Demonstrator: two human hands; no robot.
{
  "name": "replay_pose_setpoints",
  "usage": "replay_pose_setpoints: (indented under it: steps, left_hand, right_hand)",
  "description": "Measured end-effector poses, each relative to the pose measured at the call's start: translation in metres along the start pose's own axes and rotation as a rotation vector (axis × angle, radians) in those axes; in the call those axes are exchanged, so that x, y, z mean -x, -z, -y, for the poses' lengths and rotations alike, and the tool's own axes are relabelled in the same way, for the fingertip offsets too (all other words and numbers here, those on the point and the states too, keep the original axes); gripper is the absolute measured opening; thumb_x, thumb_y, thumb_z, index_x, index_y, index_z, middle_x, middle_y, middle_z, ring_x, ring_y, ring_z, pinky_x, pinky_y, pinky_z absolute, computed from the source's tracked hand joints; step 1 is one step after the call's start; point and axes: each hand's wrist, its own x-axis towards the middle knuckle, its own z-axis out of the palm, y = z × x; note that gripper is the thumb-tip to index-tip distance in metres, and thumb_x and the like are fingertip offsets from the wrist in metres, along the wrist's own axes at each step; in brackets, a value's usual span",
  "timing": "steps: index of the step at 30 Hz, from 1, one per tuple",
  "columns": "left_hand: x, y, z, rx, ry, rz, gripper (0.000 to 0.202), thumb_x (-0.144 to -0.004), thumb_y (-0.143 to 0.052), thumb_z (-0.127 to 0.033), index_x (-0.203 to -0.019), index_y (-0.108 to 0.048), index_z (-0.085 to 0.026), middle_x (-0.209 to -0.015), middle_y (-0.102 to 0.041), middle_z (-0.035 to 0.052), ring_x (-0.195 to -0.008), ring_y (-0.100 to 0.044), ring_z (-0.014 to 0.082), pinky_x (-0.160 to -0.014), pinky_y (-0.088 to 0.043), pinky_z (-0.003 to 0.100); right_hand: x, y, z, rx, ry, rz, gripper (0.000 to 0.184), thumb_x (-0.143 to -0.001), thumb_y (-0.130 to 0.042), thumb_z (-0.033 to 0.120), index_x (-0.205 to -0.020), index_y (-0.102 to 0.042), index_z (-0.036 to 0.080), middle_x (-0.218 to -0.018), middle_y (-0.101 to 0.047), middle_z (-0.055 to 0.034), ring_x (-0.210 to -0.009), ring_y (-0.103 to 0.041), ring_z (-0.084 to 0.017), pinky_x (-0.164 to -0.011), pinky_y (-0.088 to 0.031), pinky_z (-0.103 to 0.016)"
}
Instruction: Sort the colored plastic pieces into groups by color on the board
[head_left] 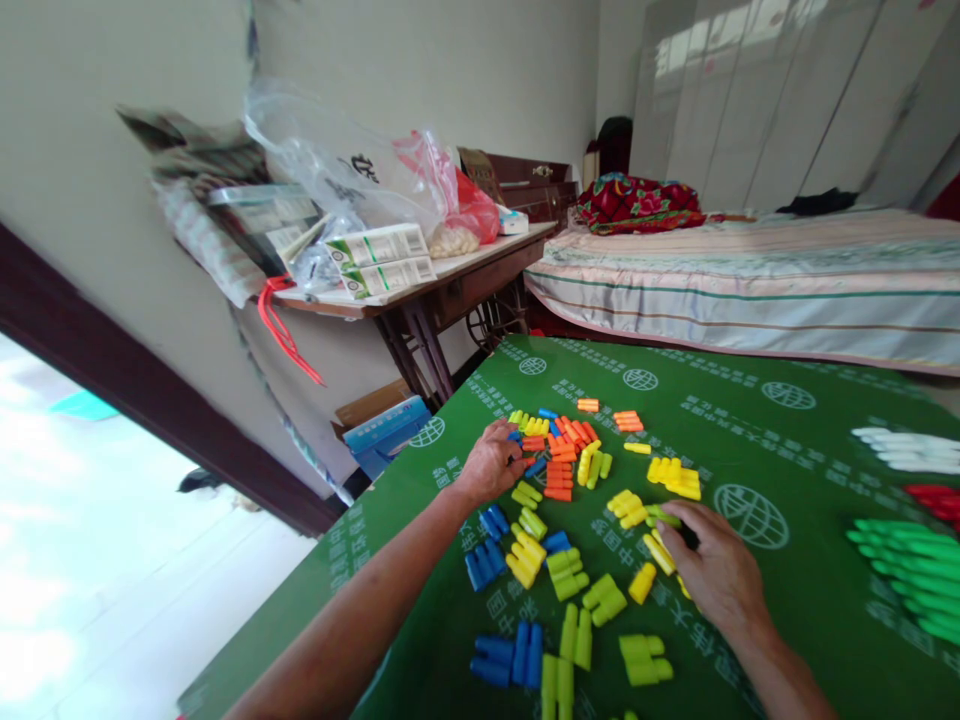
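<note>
Bullet-shaped plastic pieces in several colours lie about both hands, many side by side in small groups. My left hand (495, 465) reaches to the orange pieces (559, 480) and small blue pieces (535, 467); its fingers are curled together, and what is between them is hidden. My right hand (716, 565) has its thumb and forefinger at a lime-green piece (661, 516), which it seems to pinch. Beside that hand lie yellow pieces (628, 508) and a single yellow piece (642, 582). Nearer me are lime-green pieces (604, 599) and blue pieces (486, 565).
The pieces lie on a green printed table (420, 560). At its right are bright green pieces (911, 570), white pieces (907, 449) and red pieces (934, 500). Behind stand a side table (480, 268) with bags and boxes, and a bed (750, 270). A blue box (386, 435) is at left.
</note>
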Motion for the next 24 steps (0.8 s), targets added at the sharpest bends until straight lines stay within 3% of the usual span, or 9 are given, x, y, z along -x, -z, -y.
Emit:
replay_pose_setpoints:
  steps: [3,7,14,20,24]
  left_hand:
    - [-0.006,-0.001,-0.003,-0.007,0.025,0.001,0.015,-0.077,-0.057,-0.024,-0.084,-0.069,-0.018,-0.125,-0.057,0.0119,-0.128,-0.041,0.0267,-0.11,-0.033,0.045]
    - [-0.014,-0.003,-0.008,-0.035,0.099,0.013,0.031,-0.075,-0.056,-0.019,-0.103,-0.067,-0.016,-0.136,-0.047,0.0158,-0.133,-0.033,0.0331,-0.108,-0.032,0.052]
    - [-0.019,-0.004,-0.014,-0.046,0.101,0.074,0.023,-0.076,-0.055,-0.019,-0.093,-0.07,-0.016,-0.137,-0.046,0.0154,-0.134,-0.032,0.0333,-0.108,-0.033,0.052]
    - [-0.03,-0.003,-0.028,-0.035,-0.008,0.103,0.027,-0.08,-0.052,-0.023,-0.102,-0.068,-0.018,-0.137,-0.047,0.0134,-0.134,-0.033,0.0292,-0.112,-0.028,0.048]
    - [-0.036,-0.006,-0.043,-0.028,-0.067,0.166,0.026,-0.08,-0.053,-0.024,-0.102,-0.067,-0.019,-0.137,-0.046,0.014,-0.133,-0.033,0.0343,-0.107,-0.033,0.055]
  right_hand:
    - [0.0,0.0,0.0,0.0,0.011,-0.012,0.032,-0.082,-0.048,0.043,-0.091,-0.067,0.019,-0.099,-0.069,-0.0063,-0.092,-0.062,-0.023,-0.084,-0.049,-0.037]
    - [0.0,0.001,-0.001,0.008,0.021,-0.016,0.032,-0.082,-0.048,0.044,-0.091,-0.068,0.02,-0.098,-0.069,-0.0066,-0.091,-0.063,-0.023,-0.083,-0.049,-0.037]
    - [-0.001,0.002,0.002,0.023,0.03,-0.021,0.032,-0.082,-0.047,0.042,-0.092,-0.068,0.019,-0.098,-0.069,-0.0065,-0.09,-0.063,-0.022,-0.082,-0.05,-0.037]
    - [-0.001,0.003,0.003,0.02,0.015,-0.013,0.032,-0.082,-0.048,0.042,-0.092,-0.067,0.019,-0.1,-0.069,-0.0064,-0.091,-0.062,-0.023,-0.082,-0.05,-0.037]
    - [-0.001,0.002,0.002,0.011,0.017,-0.016,0.031,-0.082,-0.048,0.042,-0.092,-0.068,0.02,-0.1,-0.069,-0.0066,-0.092,-0.063,-0.023,-0.083,-0.05,-0.038]
